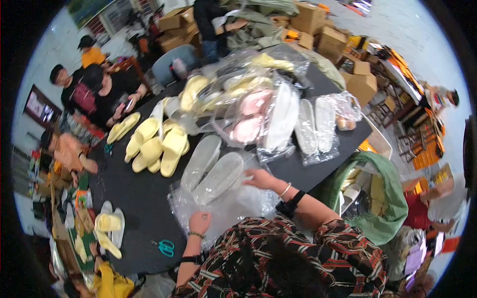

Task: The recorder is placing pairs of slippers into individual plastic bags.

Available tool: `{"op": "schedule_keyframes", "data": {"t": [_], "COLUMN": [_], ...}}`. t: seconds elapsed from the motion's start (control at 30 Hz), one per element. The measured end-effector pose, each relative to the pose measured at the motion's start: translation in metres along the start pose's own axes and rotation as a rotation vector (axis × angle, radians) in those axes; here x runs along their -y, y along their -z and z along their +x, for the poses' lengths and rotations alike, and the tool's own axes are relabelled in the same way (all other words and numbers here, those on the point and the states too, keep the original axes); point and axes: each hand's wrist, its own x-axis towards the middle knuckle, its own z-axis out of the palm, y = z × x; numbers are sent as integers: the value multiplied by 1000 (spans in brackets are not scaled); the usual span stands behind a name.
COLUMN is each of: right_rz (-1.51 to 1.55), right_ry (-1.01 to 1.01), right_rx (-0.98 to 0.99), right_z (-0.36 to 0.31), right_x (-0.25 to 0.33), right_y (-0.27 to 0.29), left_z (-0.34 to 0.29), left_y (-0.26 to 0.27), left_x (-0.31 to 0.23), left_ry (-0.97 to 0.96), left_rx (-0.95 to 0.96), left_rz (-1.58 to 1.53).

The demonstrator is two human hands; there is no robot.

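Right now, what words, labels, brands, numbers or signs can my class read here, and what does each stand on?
No text reads clearly enough to quote.
Black shirt, left: dark red print, too blurred to read.
Cardboard boxes, upper right: any markings are too small or blurred.
Translucent soles beside the right hand: no lettering can be made out.

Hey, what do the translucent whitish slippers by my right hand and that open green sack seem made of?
Translucent whitish slippers: apparently soft plastic or rubber, smooth and frosted, since the black table dimly shows through.
Green sack: perhaps woven plastic or cloth, dull and creased; unclear which.
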Motion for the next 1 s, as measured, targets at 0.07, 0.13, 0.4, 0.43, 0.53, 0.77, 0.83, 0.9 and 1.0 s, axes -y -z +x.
{"op": "schedule_keyframes", "data": {"t": [0.07,0.13,0.4,0.43,0.53,0.77,0.83,0.9,1.0], "right_rz": [-85,-46,675,709,771,834,826,912,1016], "right_ry": [-111,-104,-311,-294,-230,-207,-177,-155,-153], "right_rx": [-138,-262,-237,-229,-102,-21,-4,62,175], "right_z": [17,44,77,76,68,42,25,3,-39], "right_x": [-11,-29,12,18,37,102,117,146,177], "right_y": [-5,-20,-24,-24,-25,-19,-2,10,35], "left_z": [6,21,47,48,47,38,23,-8,-46], "left_y": [15,21,45,44,39,92,134,166,200], "left_x": [-2,6,12,16,16,-3,-47,-57,-86], "left_ry": [197,329,918,895,804,302,277,257,356], "left_rx": [-38,-236,-242,-97,-5,-159,-195,-205,-181], "left_rz": [-44,-71,-1026,-1279,-1531,-1453,-1387,-1356,-1175]}}
